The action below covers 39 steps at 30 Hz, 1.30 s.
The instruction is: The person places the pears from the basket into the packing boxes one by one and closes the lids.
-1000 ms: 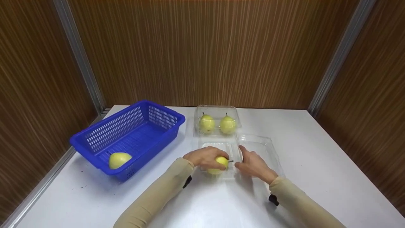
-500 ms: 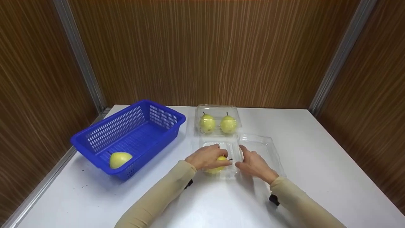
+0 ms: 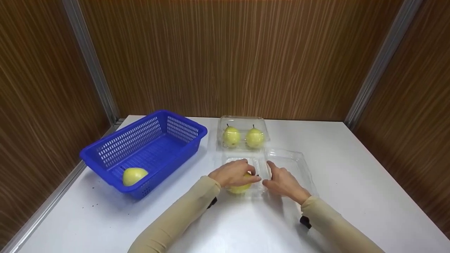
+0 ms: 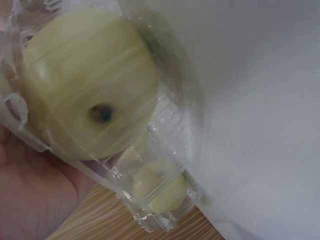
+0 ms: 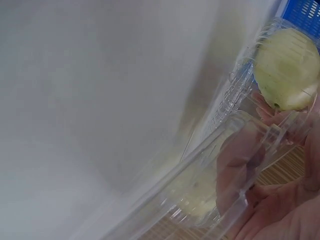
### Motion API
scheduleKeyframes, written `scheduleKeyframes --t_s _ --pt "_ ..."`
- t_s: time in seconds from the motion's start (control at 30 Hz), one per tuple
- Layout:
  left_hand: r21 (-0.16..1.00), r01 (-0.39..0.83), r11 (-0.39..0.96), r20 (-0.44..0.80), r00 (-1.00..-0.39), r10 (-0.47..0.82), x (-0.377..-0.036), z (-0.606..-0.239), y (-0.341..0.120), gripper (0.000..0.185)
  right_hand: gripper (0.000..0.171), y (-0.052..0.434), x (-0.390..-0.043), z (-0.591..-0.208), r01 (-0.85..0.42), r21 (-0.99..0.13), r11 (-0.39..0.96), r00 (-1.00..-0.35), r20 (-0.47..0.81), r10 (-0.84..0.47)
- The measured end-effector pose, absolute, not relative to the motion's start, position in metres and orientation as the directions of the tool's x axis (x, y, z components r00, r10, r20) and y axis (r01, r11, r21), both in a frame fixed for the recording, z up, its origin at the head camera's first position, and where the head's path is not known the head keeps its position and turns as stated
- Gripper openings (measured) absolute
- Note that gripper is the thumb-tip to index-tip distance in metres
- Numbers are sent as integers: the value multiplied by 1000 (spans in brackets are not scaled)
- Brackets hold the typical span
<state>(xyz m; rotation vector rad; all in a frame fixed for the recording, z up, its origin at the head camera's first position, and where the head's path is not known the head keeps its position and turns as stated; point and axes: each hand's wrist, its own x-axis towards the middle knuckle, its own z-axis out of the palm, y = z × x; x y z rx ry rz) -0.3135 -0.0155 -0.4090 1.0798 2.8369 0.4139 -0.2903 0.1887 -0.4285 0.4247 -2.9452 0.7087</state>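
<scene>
You can see no words or labels on anything. Your left hand (image 3: 232, 173) curls its fingers around one yellow pear (image 3: 240, 187) inside the open clear box (image 3: 294, 165), near you in the middle of the white table (image 3: 351, 175). Your right hand (image 3: 283, 181) rests on that box with fingers fairly straight. There are four pears: yours, two in the shut clear box (image 3: 242, 121) farther back, and one pear in the basket (image 3: 134, 175). There is one blue basket (image 3: 105, 154), on the left.

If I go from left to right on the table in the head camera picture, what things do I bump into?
Blue basket with one pear inside → left hand on a pear → right hand → open clear lid.
</scene>
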Motion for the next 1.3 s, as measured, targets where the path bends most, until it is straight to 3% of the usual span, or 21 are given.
scheduleKeyframes --t_s 0.27,0.97,1.3 --pt "239 675 698 96 -731 675 -313 -403 -19 47 69 190 -290 -427 -286 -424 859 -958 131 -254" --pt "240 610 755 25 -782 623 -320 -364 -46 43 76 188 -290 -426 -247 -424 871 -969 103 -225" --pt "196 605 772 55 -793 607 -318 -345 -70 35 76 188 -288 -426 -240 -415 877 -971 99 -219"
